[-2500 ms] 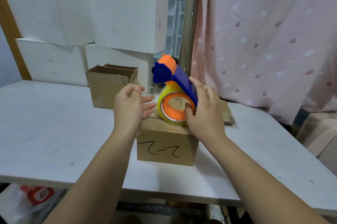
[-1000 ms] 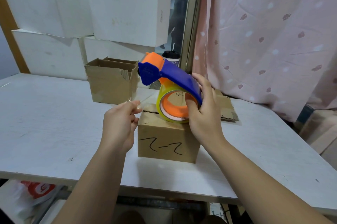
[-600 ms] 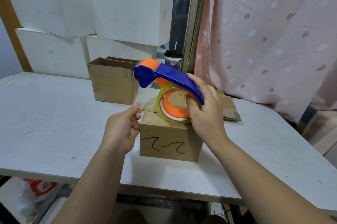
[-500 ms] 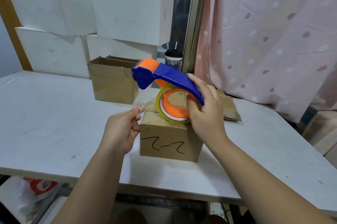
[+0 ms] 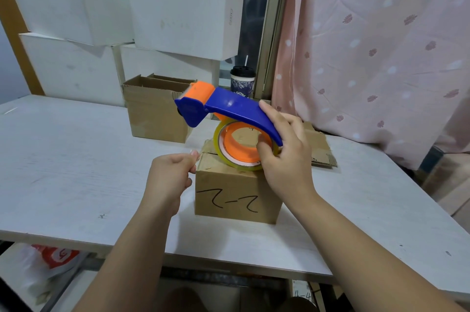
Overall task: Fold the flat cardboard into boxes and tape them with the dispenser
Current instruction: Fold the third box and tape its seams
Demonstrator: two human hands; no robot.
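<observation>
A small brown cardboard box (image 5: 236, 194) with black marks on its front stands near the table's front edge. The blue and orange tape dispenser (image 5: 229, 118) with its yellowish tape roll sits tilted on the box top. My right hand (image 5: 284, 156) grips the dispenser's handle and roll. My left hand (image 5: 170, 174) is just left of the box, its fingers pinching the clear tape end drawn out from the roll. Flat cardboard (image 5: 319, 149) lies behind the box.
An open brown box (image 5: 155, 110) stands farther back on the white table (image 5: 63, 164). White boxes (image 5: 178, 6) are stacked against the back. A lidded paper cup (image 5: 242, 81) sits by the window frame. A pink curtain (image 5: 381, 44) hangs at right.
My left hand left the box top, closed on the tape end and drew it leftward. The dispenser's nose swung left and down while staying on the box.
</observation>
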